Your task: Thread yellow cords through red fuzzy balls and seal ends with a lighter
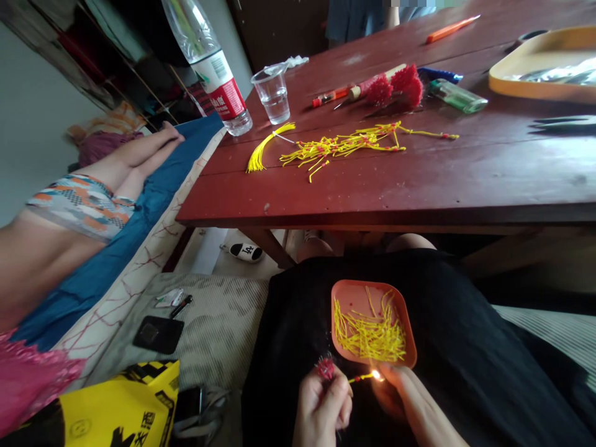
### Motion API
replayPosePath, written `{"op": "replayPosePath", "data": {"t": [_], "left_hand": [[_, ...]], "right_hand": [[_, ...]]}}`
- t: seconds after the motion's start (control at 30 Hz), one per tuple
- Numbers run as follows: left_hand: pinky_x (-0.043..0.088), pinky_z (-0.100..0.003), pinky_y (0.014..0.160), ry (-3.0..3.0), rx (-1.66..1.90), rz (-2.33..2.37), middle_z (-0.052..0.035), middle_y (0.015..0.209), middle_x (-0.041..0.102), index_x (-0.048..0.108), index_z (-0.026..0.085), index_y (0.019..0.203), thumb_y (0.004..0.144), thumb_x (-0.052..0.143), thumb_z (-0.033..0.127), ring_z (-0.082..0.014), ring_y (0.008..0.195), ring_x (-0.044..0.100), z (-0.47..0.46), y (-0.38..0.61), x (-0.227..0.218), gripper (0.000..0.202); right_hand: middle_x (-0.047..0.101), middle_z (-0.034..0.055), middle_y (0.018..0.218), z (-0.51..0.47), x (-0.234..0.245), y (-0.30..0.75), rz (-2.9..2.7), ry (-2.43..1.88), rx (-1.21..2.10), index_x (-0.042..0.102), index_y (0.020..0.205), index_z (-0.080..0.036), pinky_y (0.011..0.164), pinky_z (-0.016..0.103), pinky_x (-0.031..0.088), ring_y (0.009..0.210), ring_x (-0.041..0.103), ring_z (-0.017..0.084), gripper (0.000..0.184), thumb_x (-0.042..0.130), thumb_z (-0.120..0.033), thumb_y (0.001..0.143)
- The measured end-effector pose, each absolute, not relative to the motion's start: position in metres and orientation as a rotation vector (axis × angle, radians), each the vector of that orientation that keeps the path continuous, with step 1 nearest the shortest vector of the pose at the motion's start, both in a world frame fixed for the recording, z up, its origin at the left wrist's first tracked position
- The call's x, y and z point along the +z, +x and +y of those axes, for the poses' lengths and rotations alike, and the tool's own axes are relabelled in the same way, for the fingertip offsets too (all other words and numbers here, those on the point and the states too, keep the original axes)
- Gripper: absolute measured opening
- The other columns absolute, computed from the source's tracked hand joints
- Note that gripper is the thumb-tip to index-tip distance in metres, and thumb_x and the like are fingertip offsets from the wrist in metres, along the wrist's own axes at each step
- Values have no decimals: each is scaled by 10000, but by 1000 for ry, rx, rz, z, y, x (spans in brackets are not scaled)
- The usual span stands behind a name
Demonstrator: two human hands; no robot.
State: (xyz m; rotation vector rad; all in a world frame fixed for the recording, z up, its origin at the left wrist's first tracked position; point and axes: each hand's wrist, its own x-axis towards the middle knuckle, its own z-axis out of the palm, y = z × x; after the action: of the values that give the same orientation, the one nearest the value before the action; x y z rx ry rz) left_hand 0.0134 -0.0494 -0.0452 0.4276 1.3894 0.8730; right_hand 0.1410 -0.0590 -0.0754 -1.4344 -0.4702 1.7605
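Red-brown table across the top, long edge running left-right. Black cloth over the lap below it. Orange tray sits on the cloth, with a loose pile of yellow strands inside, mostly lying at mixed angles. Left hand just below the tray, thumb and index pressed together, pinching the cord. Right hand at the tray's lower right corner, fingers curled; can't tell what they grip (blurred). Red bristly bundle pokes up out of the top of the left fist. Yellow cord with red beads is between the hands: long axis near left-right, tilted slightly up to the right, free end pointing at the right hand. Small flame right at that tip.
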Motion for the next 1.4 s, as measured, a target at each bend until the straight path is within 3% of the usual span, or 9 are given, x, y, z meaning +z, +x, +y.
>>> {"op": "replayPosePath", "data": {"t": [0.1, 0.27, 0.5, 0.97, 1.13, 1.4], "left_hand": [[109, -226, 432, 416, 867, 1383, 78, 386, 373, 500, 148, 554, 561, 688, 541, -39, 380, 261, -50, 12, -47, 435], [111, -228, 437, 385, 863, 1374, 75, 398, 389, 503, 146, 566, 580, 688, 517, -37, 382, 262, -52, 11, -52, 414], [113, -228, 436, 364, 853, 1359, 79, 393, 388, 511, 143, 567, 554, 700, 534, -35, 382, 258, -52, 11, -51, 435], [116, -236, 450, 385, 837, 1371, 76, 400, 375, 500, 146, 569, 566, 680, 549, -38, 388, 247, -51, 11, -50, 442], [117, -235, 450, 376, 839, 1379, 79, 394, 371, 499, 147, 574, 563, 686, 541, -37, 387, 243, -50, 12, -47, 436], [119, -230, 445, 368, 850, 1380, 77, 392, 387, 510, 145, 575, 562, 693, 527, -35, 383, 251, -50, 11, -48, 424]], "right_hand": [[505, -15, 707, -57, -75, 140, -396, -1427, 1790, 557, 649, -182, 681, 237, 455, 721, 495, 167, 331, 554, -509, 703], [491, -30, 629, -54, -72, 140, -440, -1451, 1799, 536, 595, -189, 586, 211, 458, 621, 484, 147, 329, 565, -496, 709], [563, -23, 699, -56, -73, 139, -260, -1346, 1829, 599, 647, -184, 704, 198, 483, 760, 533, 167, 389, 639, -570, 614], [589, -20, 738, -56, -79, 140, -169, -1275, 1879, 627, 662, -187, 743, 186, 481, 804, 538, 166, 342, 692, -516, 595], [562, -24, 677, -53, -68, 139, -257, -1317, 1833, 610, 645, -188, 695, 194, 490, 729, 540, 163, 342, 663, -526, 623], [569, -2, 733, -54, -70, 140, -306, -1373, 1834, 581, 652, -191, 730, 213, 482, 791, 532, 181, 361, 634, -547, 636]]}}
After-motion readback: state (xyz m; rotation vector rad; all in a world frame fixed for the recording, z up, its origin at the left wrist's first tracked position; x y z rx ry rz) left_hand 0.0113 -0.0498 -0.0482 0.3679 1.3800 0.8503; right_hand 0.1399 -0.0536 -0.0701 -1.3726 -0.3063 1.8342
